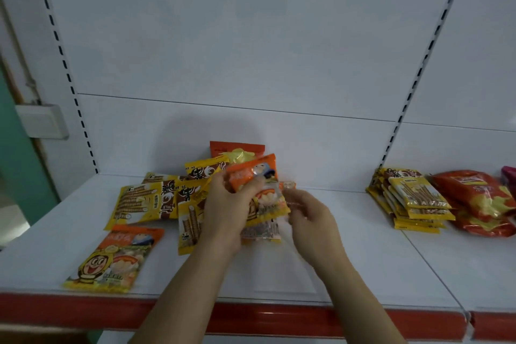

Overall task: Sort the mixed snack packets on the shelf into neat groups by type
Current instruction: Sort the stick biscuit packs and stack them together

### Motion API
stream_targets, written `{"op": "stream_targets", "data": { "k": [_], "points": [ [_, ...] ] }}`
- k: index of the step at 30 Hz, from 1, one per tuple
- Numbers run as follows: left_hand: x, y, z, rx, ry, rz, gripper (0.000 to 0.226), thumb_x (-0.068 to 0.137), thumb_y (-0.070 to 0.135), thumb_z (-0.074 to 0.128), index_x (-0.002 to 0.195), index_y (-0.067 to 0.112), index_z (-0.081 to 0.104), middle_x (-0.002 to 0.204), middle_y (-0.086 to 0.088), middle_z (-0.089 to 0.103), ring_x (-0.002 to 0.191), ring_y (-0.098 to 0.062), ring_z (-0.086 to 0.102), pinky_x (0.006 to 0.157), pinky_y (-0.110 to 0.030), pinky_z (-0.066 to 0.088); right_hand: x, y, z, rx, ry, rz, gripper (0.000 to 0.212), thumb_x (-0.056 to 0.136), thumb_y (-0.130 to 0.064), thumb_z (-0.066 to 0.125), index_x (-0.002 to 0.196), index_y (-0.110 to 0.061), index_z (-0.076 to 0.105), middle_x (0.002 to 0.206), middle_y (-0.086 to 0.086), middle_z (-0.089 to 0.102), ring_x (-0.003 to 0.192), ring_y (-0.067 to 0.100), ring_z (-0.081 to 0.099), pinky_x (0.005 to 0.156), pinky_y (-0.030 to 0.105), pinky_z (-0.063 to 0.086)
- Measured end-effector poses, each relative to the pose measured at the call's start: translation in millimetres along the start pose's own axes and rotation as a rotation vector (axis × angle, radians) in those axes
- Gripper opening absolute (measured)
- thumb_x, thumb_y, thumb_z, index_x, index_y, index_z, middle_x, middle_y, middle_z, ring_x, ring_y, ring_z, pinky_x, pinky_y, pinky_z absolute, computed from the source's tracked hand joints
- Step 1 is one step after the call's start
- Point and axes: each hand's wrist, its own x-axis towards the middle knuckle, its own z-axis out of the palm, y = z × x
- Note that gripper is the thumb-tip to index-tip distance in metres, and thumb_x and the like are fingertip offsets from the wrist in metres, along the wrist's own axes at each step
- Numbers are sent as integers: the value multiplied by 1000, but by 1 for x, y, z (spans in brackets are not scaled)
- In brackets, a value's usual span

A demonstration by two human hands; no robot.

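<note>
Held packet: orange and yellow snack packet (258,193), raised just above the shelf (349,254), mid-width, in front of the loose pile.
Left hand (227,204): fingers curled round the held packet's left side and top, gripping it.
Right hand (310,212): just right of the held packet, fingers bent toward its right edge; blurred, so pinching or merely touching cannot be told.
Loose pile: yellow wafer-roll packets (145,201) lying overlapped just left of and behind the held packet; a red chip bag (237,149) standing behind it against the back panel.
Matching packet: a second orange and yellow packet (117,257) lying flat, well left of the held packet and nearer the front lip.
Sorted groups: stacked yellow stick packets (413,201) far right of the held packet, red chip bags (480,201) just beyond them.
Step in hand: probably pulling one packet out of the mix to identify its type.
Next move: likely carrying it left, down beside its match, squared up.
Edges: red front lip (83,307) close to the matching packet; care needed against overhang.
Open room: bare shelf between the held packet and the right-hand stacks.
</note>
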Motion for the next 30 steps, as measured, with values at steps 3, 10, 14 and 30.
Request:
{"op": "stream_targets", "data": {
  "k": [3,10,14,30],
  "points": [
    [9,4,-16,28,73,18,45,88,23,81,125,25,55,111,-1,73,90,-23,77,79,-51,65,-3,13,14,-364,-338,-307,53,86,-40,64,138,-35,51,137,-14,52,125,14,51,103,31,45],
    [11,9,-41,264,142,140,43,85,36,82,121,26,59,107,7,71,92,-16,72,80,-40,61,7,20,15,-519,79,-262,13,98,-27,56,109,-24,63,91,3,71,80,30,66,59,32,41],
    [6,6,-41,396,115,225,42,86,47,78,118,28,59,105,11,69,93,-9,68,75,-31,55,-5,-5,-1,203,129,21,16,103,-18,51,110,-28,61,93,-7,74,85,16,71,73,39,59],
    [-17,-8,-17,259,-260,86,53,86,74,57,127,41,63,116,18,74,108,-5,71,97,-40,59,-7,-11,16,-5,52,19,26,100,-46,49,93,-24,62,80,-3,70,70,13,66,62,36,54]
  ]
}}
